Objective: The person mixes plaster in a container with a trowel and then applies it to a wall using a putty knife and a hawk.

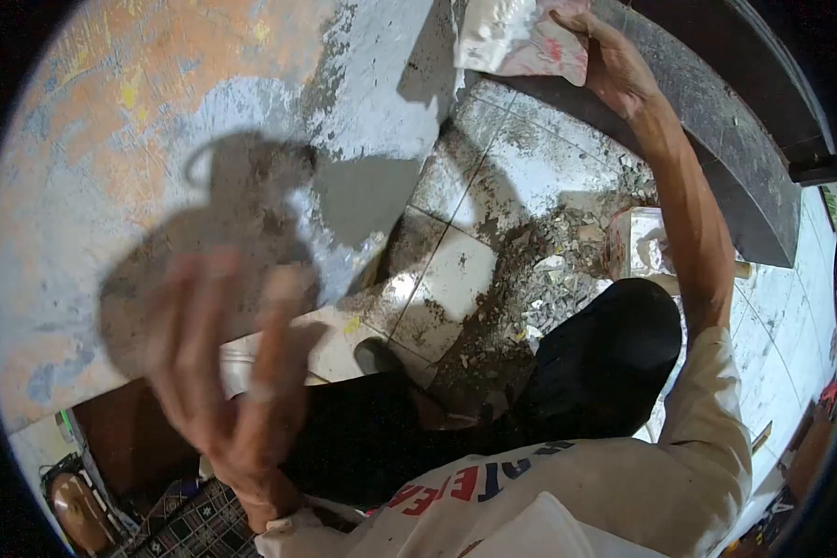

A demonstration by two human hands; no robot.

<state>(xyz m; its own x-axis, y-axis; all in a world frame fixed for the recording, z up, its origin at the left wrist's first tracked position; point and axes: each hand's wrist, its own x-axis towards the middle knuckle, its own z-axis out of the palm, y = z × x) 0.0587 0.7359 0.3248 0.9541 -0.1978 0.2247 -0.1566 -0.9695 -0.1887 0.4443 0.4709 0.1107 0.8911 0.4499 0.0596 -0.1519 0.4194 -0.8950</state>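
Observation:
At the top of the head view, my right hand point(616, 73) grips a flat, thin piece smeared with white paste point(535, 46). The piece is whitish with pinkish-red marks, and its exact kind is not clear. It is held close to the corner edge of a patchy wall point(270, 46), which shows orange, white and grey areas. Lower on that wall is a smooth grey patch point(363, 200). My left hand point(223, 372) is raised at the lower left, blurred by motion, with its fingers apart and nothing visible in them.
Rubble and grey chips point(563, 270) lie on the dirty tiled floor point(465, 270). A clear-sided container point(637, 240) stands beside my right knee point(614, 335). A dark stone ledge point(716, 102) runs along the upper right. A brown shoe-like object point(79, 511) is at lower left.

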